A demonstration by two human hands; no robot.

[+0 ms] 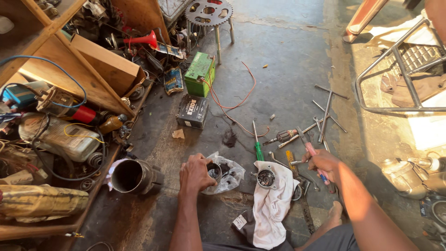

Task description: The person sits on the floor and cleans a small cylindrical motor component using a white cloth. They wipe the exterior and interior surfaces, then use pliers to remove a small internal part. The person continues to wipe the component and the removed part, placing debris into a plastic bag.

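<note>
So the left hand [196, 173] is curled shut around a small dark ring-shaped part [214, 171], which is held right over a crumpled clear plastic bag [231, 173] lying on the concrete floor [288, 60]. The right hand [324, 161] is closed on a pink-handled tool [310, 149] off to the right, probably pliers, though the head is too small to be sure. Between the two hands a round motor end piece [265, 178] is seen sitting on a white rag [274, 209], and a green-handled screwdriver [257, 142] is laid just above it. Lots of clutter is packed around: an armature [282, 136] and a spread of spanners and a cross wrench [326, 108] are scattered near the right hand, so that side is pretty crowded. To the left a cylindrical metal housing [132, 175] is lying on its side, close to the left hand. Further up, a black battery [193, 111] and a green battery [200, 73] are parked with red wire [232, 106] trailing across the floor toward the screwdriver. A wooden shelf [60, 60] stuffed with junk is run along the left edge, and a sprocket [209, 11] is perched on a stool at the top.
</note>
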